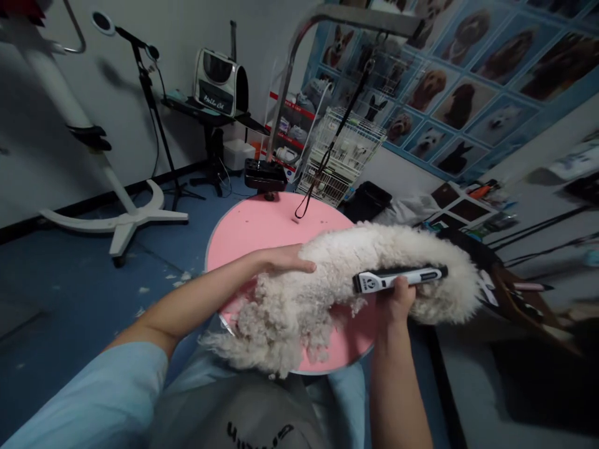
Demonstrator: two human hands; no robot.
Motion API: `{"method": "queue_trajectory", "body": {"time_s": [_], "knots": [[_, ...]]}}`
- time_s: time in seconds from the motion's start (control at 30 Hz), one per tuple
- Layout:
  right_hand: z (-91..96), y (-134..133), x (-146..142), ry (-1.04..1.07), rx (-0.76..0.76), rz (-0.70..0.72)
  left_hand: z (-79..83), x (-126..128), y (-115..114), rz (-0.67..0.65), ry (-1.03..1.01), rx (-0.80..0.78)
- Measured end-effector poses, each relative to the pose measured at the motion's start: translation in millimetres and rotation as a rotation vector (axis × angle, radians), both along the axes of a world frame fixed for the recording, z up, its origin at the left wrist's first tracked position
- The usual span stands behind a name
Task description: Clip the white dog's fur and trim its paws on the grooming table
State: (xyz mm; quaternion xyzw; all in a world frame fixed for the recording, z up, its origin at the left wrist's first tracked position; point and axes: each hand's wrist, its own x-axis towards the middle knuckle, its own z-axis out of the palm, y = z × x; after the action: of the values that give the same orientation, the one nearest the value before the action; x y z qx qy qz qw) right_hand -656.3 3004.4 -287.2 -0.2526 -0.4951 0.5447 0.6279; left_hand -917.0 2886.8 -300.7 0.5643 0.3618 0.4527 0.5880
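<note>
Against the fur (290,305), clipper (397,279) lies in right grip (397,300) (left hand (285,259) flat).

The left hand (286,260) lies flat, fingers spread, on the white curly-coated dog (346,252) stretched across the round pink table (262,224). The right hand (397,300) grips a black-and-white clipper (397,279) from below, its body lying along the dog's flank, touching the fur. Loose tufts of cut fur (248,346) pile at the table's near edge. Above, a black leash loop (306,202) dangles from the metal grooming arm (290,81), its end just over the pink top. Behind stands a white wire cage (344,156), near a wall of dog photos (468,62).
</note>
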Motion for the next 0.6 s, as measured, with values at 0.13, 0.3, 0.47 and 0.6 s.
{"method": "queue_trajectory", "body": {"time_s": [0.13,0.3,0.47,0.6], "knots": [[12.5,41,-25,-0.028,-0.087,0.064,13.4,10,-7,0.201,0.117,0.029],[28.0,21,-33,-0.110,-0.094,0.183,12.9,26,-3,0.421,0.067,0.004],[39.0,-32,-39,-0.435,0.088,0.330,13.5,26,13,0.441,-0.016,0.025],[49.2,-57,-49,-0.512,0.163,0.381,16.4,17,21,0.497,0.042,0.020]]}}
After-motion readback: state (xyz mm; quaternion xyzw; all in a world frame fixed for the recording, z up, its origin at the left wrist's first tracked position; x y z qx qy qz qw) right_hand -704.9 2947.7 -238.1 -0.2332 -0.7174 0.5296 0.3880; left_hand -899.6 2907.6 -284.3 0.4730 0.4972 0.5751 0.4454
